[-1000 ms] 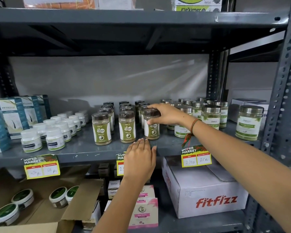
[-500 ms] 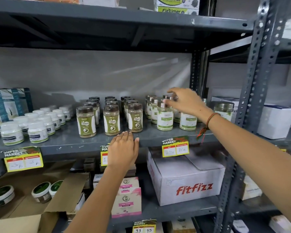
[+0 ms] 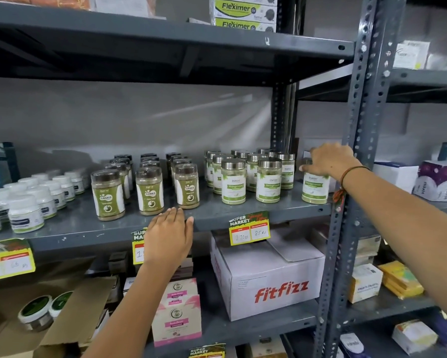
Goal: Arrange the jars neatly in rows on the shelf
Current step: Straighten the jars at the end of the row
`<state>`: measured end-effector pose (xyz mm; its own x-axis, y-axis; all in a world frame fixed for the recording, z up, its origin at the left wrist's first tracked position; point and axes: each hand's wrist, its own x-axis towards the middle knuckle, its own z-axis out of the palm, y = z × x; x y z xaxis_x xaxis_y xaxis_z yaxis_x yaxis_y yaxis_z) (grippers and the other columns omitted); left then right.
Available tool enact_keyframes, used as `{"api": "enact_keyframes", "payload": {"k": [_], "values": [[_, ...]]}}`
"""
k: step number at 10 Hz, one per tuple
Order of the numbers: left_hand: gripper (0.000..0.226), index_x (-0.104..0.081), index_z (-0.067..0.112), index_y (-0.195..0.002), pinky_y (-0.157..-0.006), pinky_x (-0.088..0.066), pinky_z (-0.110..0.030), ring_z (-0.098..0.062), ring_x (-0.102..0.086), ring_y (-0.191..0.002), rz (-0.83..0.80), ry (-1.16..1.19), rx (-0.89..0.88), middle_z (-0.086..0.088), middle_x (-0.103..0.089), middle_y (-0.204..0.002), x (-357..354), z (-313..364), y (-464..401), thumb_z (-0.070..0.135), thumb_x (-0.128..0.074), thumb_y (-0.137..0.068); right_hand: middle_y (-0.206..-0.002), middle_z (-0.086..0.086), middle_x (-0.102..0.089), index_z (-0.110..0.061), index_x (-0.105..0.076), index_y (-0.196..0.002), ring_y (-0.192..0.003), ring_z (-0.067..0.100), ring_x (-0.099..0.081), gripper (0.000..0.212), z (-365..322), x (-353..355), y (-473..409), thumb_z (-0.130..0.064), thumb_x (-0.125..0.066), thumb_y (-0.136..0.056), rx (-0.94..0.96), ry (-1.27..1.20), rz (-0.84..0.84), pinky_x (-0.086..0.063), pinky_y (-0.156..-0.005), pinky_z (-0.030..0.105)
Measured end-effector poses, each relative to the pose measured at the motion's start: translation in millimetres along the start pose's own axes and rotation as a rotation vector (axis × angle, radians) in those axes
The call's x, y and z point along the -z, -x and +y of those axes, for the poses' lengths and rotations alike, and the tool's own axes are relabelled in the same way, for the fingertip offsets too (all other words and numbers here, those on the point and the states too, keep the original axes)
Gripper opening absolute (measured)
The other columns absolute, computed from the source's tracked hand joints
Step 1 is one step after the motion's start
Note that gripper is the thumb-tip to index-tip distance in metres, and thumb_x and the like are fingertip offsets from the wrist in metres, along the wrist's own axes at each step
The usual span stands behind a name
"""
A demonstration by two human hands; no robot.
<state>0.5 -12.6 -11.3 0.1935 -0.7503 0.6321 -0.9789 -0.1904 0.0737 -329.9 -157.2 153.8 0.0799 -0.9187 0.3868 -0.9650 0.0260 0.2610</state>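
Jars: the stray moringa jar [image 3: 315,187] stands alone at the far right end of the shelf [image 3: 243,215], near the upright post [image 3: 346,215], apart from the steel-lid moringa block [image 3: 248,174]. My right hand [image 3: 331,161] is on it now, fingers [image 3: 304,167] curled over the lid and upper body, so holding the jar. It stands upright on the shelf, not lifted as far as I can see.

Change: a second ago the right hand was on the front brown-lid Gaska jar [image 3: 186,186]; half a second ago it was crossing over the moringa block. It has now let that go and reached the outlier. View has also swung right.

Left hand [image 3: 169,235] hasn't moved: flat on the shelf's front lip below the Gaska rows [image 3: 145,187], fingers together and extended, holding nothing. Just bracing.

Read: Gaska columns look done, three straight files. Small white jars [image 3: 31,200] at left also look lined up. Remaining work is this one jar. Next move, I'd judge: slide it left into the gap beside the front-right moringa jar [image 3: 268,180]. Risk: nudging neighbours, they're packed tight.
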Motion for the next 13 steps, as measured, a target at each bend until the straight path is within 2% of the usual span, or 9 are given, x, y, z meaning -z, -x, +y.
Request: {"api": "enact_keyframes", "payload": {"k": [1,2,4,6,8,10,11,12,13], "values": [[0.058,-0.062,0.005,-0.119,-0.1,-0.042,-0.042,-0.028,-0.057,-0.115,0.012,0.008,-0.007,-0.014,-0.065,-0.12,-1.5,0.1,0.5,0.043,-0.027,-0.095,-0.121,0.01,-0.062,-0.018,-0.06,-0.127,-0.113,0.033,-0.058,0.062,-0.8,-6.6,-1.9,-0.064,-0.046,-0.089,-0.01,0.002,0.012,-0.045,-0.075,0.039],[0.057,-0.063,0.004,-0.117,-0.099,-0.043,-0.042,-0.028,-0.059,-0.112,0.022,0.008,-0.011,-0.014,-0.066,-0.117,-1.1,0.4,1.6,0.043,-0.028,-0.094,-0.119,0.013,-0.064,-0.014,-0.062,-0.124,-0.111,0.036,-0.059,0.056,-3.2,-15.0,-3.9,-0.057,-0.048,-0.091,-0.006,-0.076,0.053,-0.05,-0.083,0.043],[0.056,-0.064,0.005,-0.116,-0.099,-0.043,-0.042,-0.028,-0.059,-0.112,0.024,0.015,-0.004,-0.014,-0.067,-0.117,0.2,0.6,1.2,0.043,-0.029,-0.094,-0.117,0.017,-0.064,-0.017,-0.058,-0.126,-0.107,0.04,-0.061,0.053,-9.6,-20.6,-10.7,-0.054,-0.053,-0.088,0.041,-0.261,0.058,-0.051,-0.082,0.043],[0.056,-0.064,0.006,-0.118,-0.099,-0.042,-0.041,-0.026,-0.059,-0.113,0.028,0.009,-0.006,-0.013,-0.066,-0.118,0.0,1.0,1.8,0.043,-0.03,-0.094,-0.127,0.012,-0.063,-0.026,-0.052,-0.137,-0.112,0.034,-0.06,0.062,-2.3,-21.0,-24.3,-0.05,-0.064,-0.081,0.09,-0.51,-0.065,-0.05,-0.093,0.041],[0.056,-0.063,0.007,-0.119,-0.1,-0.042,-0.041,-0.026,-0.058,-0.114,0.031,0.004,-0.005,-0.012,-0.065,-0.12,-0.1,0.8,1.2,0.044,-0.028,-0.094,-0.138,0.005,-0.057,-0.023,-0.053,-0.136,-0.124,0.027,-0.054,0.056,2.3,-24.5,-30.4,-0.035,-0.07,-0.085,0.155,-0.648,-0.094,-0.043,-0.103,0.037],[0.057,-0.062,0.008,-0.12,-0.1,-0.041,-0.04,-0.024,-0.057,-0.115,0.029,-0.001,0.0,-0.011,-0.065,-0.121,1.6,1.1,1.8,0.045,-0.027,-0.095,-0.139,0.006,-0.057,-0.025,-0.053,-0.136,-0.124,0.026,-0.053,0.055,6.8,-28.3,-35.4,-0.033,-0.071,-0.085,0.183,-0.681,-0.11,-0.041,-0.104,0.036],[0.057,-0.062,0.008,-0.12,-0.101,-0.04,-0.04,-0.024,-0.057,-0.116,0.031,0.0,-0.001,-0.011,-0.064,-0.122,1.7,0.9,1.1,0.045,-0.027,-0.095,-0.144,0.007,-0.052,-0.025,-0.048,-0.142,-0.129,0.027,-0.05,0.062,8.6,-29.1,-36.5,-0.034,-0.071,-0.085,0.186,-0.693,-0.135,-0.039,-0.106,0.036],[0.056,-0.062,0.008,-0.12,-0.101,-0.04,-0.04,-0.024,-0.057,-0.116,0.032,-0.003,-0.002,-0.011,-0.064,-0.122,1.4,0.5,0.4,0.044,-0.028,-0.095,-0.152,0.011,-0.042,-0.024,-0.034,-0.151,-0.136,0.032,-0.043,0.076,4.6,-26.4,-34.6,-0.042,-0.069,-0.085,0.185,-0.743,-0.069,-0.037,-0.109,0.04],[0.056,-0.062,0.009,-0.121,-0.101,-0.04,-0.04,-0.023,-0.057,-0.116,0.029,-0.004,-0.006,-0.01,-0.064,-0.122,0.8,0.5,0.9,0.044,-0.028,-0.095,-0.148,0.015,-0.046,-0.018,-0.036,-0.15,-0.134,0.033,-0.045,0.077,-10.9,-17.1,-29.0,-0.055,-0.061,-0.086,0.26,-0.736,0.161,-0.038,-0.106,0.042]]}}
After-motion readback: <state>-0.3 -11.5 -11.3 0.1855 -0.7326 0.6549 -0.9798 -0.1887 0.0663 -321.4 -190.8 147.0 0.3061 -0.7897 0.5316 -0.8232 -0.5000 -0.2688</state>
